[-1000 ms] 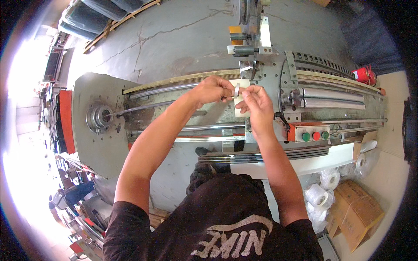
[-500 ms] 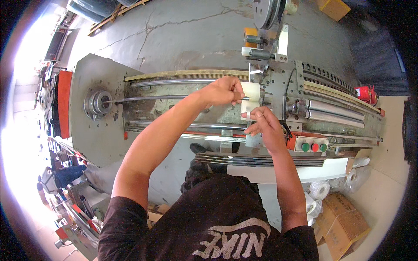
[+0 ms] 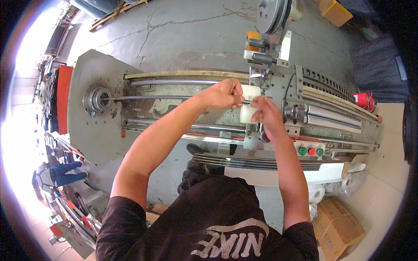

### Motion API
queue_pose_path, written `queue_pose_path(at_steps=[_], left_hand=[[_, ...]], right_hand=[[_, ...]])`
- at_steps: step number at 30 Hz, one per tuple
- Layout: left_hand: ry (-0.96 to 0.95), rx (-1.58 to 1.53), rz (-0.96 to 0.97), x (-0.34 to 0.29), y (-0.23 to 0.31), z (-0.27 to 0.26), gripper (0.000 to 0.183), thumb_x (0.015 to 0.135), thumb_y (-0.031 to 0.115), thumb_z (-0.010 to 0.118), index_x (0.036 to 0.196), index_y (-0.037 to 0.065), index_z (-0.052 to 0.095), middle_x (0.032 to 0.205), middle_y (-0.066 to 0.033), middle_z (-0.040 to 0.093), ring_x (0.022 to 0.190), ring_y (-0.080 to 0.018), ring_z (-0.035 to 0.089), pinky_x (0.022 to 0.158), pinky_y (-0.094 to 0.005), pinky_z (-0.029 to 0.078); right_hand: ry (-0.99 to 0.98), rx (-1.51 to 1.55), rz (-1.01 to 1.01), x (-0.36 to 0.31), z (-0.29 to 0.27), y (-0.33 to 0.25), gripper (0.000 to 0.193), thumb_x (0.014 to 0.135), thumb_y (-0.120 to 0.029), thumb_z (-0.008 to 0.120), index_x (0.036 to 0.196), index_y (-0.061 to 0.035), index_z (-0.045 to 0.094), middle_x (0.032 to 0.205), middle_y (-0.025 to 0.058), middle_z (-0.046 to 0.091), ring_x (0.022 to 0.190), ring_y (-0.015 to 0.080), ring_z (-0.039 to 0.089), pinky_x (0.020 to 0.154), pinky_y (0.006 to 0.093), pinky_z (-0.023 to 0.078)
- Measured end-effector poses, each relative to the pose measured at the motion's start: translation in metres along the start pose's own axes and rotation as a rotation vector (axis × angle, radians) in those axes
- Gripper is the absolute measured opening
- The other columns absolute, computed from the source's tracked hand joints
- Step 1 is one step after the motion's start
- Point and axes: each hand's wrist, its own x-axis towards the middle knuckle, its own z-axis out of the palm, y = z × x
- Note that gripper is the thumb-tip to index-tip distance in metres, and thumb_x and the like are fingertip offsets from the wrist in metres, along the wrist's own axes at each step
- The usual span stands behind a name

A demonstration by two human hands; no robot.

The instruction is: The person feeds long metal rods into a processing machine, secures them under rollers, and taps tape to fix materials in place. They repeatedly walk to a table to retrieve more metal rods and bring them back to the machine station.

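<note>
A long thin metal rod [image 3: 152,98] runs from the round chuck [image 3: 96,102] on the left to my hands. My left hand [image 3: 225,95] is closed round it near its right end, with the fingers curled. A short dark piece of the rod shows between my two hands. My right hand [image 3: 269,115] meets that end with its thumb and fingertips drawn together; what they pinch is small and blurred. Right behind my hands are two white rollers [image 3: 251,91] on the machine's carriage [image 3: 275,78], partly covered by my fingers.
Bare metal rails [image 3: 187,126] cross the machine bed. Nearer me is a control box with green and red buttons [image 3: 311,152], beside several dark bars [image 3: 261,163]. A reel [image 3: 272,16] and an orange roll [image 3: 252,40] stand beyond the carriage. Cardboard boxes [image 3: 337,228] lie lower right.
My right hand has moved up and inward from below the white rollers to the rod's end. My left hand keeps its grip. The view has shifted slightly.
</note>
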Motion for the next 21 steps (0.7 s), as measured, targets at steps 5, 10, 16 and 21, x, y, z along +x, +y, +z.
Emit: queue_pose_path(at_steps=[5,10,16,21], left_hand=[[0.027,-0.025,0.022,0.004,-0.009,0.003,0.014,0.099,0.008,0.07,0.096,0.003,0.056,0.084,-0.0059,0.067,0.075,-0.012,0.062,0.067,-0.0292,0.051],[0.051,0.015,0.001,0.005,-0.011,0.003,0.016,0.097,0.008,0.069,0.096,0.001,0.055,0.087,-0.0093,0.07,0.079,-0.0148,0.068,0.07,-0.032,0.054],[0.071,0.013,-0.019,-0.001,-0.003,0.005,0.021,0.097,0.009,0.072,0.093,0.005,0.052,0.081,-0.0051,0.064,0.076,-0.0144,0.064,0.068,-0.0307,0.051],[0.053,0.215,0.041,-0.002,0.001,0.007,0.018,0.101,0.019,0.067,0.109,0.002,0.065,0.077,-0.0043,0.064,0.077,-0.0133,0.063,0.07,-0.0331,0.051]], right_hand=[[-0.074,-0.018,0.018,-0.048,0.015,0.002,0.027,0.111,-0.031,0.05,0.119,-0.0064,0.059,0.116,0.0097,0.073,0.074,0.0158,0.071,0.063,0.0265,0.05],[-0.082,-0.09,-0.128,-0.048,0.024,-0.034,0.03,0.111,-0.031,0.048,0.124,-0.0061,0.059,0.118,0.0117,0.073,0.077,0.0181,0.073,0.064,0.027,0.051],[-0.025,-0.09,-0.021,0.008,0.006,-0.044,0.034,0.111,-0.033,0.046,0.131,-0.0089,0.061,0.116,0.0122,0.074,0.07,0.0163,0.071,0.061,0.0262,0.051],[-0.078,-0.066,0.175,-0.006,0.001,-0.019,0.041,0.107,-0.038,0.051,0.136,-0.0103,0.064,0.107,0.0133,0.077,0.064,0.0151,0.071,0.056,0.0262,0.055]])
